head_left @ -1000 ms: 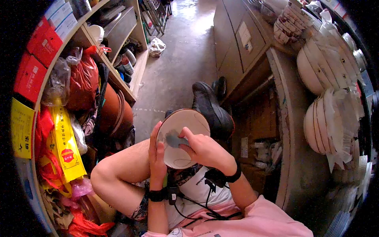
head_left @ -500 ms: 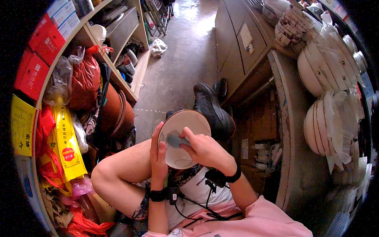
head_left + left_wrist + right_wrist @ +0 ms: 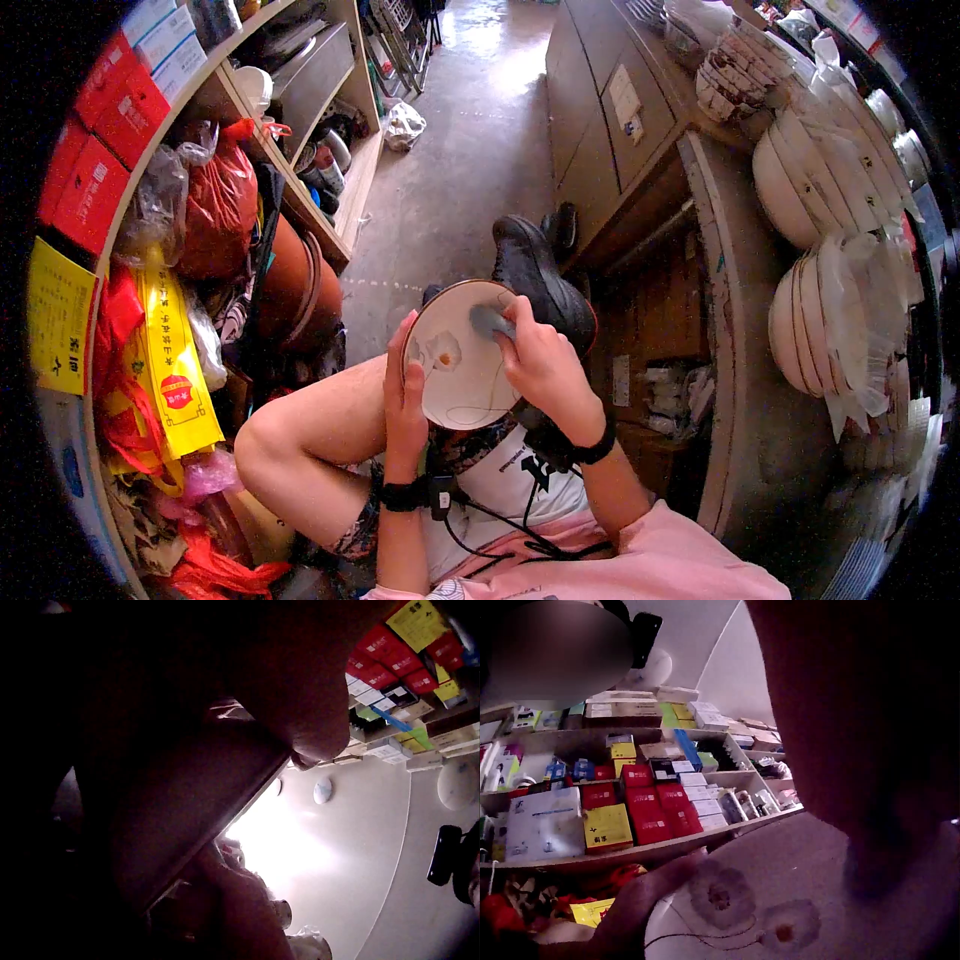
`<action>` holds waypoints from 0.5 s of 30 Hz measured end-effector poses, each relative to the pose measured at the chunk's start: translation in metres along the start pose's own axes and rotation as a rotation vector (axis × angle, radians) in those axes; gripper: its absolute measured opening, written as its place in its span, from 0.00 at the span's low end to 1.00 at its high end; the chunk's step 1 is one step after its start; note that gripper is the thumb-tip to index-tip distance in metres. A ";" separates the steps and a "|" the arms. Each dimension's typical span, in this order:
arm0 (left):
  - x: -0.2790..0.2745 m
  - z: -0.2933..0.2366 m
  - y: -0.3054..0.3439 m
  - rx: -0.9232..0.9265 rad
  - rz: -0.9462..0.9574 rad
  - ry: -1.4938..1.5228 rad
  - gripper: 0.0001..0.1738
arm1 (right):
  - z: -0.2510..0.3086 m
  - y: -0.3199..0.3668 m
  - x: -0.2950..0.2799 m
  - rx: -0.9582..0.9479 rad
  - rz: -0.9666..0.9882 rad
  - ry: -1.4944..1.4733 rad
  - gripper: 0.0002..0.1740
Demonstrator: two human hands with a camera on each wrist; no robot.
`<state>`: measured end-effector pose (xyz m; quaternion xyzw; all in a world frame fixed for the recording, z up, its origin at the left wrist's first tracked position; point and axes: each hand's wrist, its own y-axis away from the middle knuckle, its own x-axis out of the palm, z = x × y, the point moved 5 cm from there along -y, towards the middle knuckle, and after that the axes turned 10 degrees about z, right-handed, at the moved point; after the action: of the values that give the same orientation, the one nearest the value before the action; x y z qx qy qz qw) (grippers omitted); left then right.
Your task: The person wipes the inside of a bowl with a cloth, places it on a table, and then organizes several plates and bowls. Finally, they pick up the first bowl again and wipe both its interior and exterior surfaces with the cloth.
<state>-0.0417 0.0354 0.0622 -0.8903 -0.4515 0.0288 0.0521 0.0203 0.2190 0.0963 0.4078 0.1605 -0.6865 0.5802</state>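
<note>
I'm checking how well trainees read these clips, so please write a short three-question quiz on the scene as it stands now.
1. True or false: the left hand holds the round dish at its edge.
2. Which holds the small grey pad?
A) the left hand
B) the right hand
C) neither hand
3. Fill in: the stacked bowls are on the person's ____ side.

Key: 1 true; 2 B; 3 right

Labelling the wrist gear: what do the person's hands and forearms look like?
Left hand and right hand are ungloved. Each wrist has a black strap with a dark module beside it; the left module has a pale marking. Black cables; pink sleeve on the right arm.
</note>
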 end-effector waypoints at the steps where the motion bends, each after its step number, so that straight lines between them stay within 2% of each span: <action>1: 0.000 0.001 0.000 0.001 0.000 -0.001 0.31 | 0.004 -0.004 0.001 -0.003 -0.037 -0.024 0.16; 6: -0.007 0.016 0.001 -0.139 -0.091 0.101 0.33 | 0.023 -0.020 0.019 -0.156 -0.034 -0.022 0.16; 10: -0.006 0.008 0.002 -0.116 -0.078 0.076 0.35 | 0.047 -0.014 0.027 -0.214 0.052 -0.029 0.15; 12: -0.014 0.032 0.007 -0.183 -0.137 0.223 0.34 | 0.055 -0.007 0.038 -0.244 0.197 -0.062 0.16; 14: -0.018 0.037 0.007 -0.169 -0.100 0.189 0.34 | 0.056 0.005 0.041 -0.256 0.192 -0.066 0.17; 15: -0.017 0.034 0.005 -0.152 -0.062 0.154 0.35 | 0.058 0.012 0.040 -0.232 0.267 -0.062 0.17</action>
<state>-0.0511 0.0210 0.0282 -0.8767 -0.4746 -0.0758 0.0200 0.0098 0.1490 0.1052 0.3345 0.1654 -0.5925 0.7139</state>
